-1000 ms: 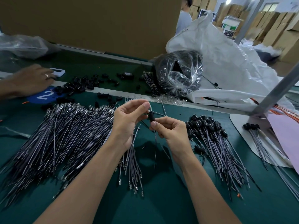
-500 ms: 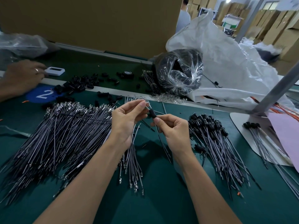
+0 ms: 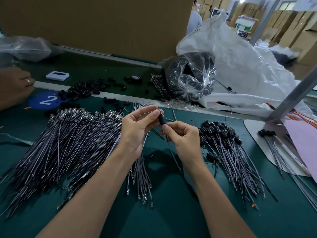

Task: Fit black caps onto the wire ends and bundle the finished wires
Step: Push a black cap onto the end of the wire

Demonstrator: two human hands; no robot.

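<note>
My left hand [image 3: 137, 129] pinches the metal tip of a thin wire [image 3: 172, 153] between thumb and forefinger. A black cap [image 3: 161, 119] sits on that wire just below the tip. My right hand [image 3: 183, 140] grips the wire right under the cap, and the rest of the wire hangs down toward the green table [image 3: 171, 212]. A big heap of uncapped wires [image 3: 65, 145] lies to the left. A pile of capped wires [image 3: 229, 148] lies to the right. Loose black caps [image 3: 85, 88] are scattered at the back.
Another person's hand [image 3: 15, 86] rests at the far left beside a blue "2" sticker [image 3: 45, 100]. A white device [image 3: 57, 75], a clear bag of black parts [image 3: 190, 78], a white sack [image 3: 240, 66] and a slanted metal post [image 3: 291, 98] stand behind. More capped wires [image 3: 274, 145] lie at right.
The cap has slid further up the wire toward the tip held by my left hand. The other person's hand has drawn back to the left.
</note>
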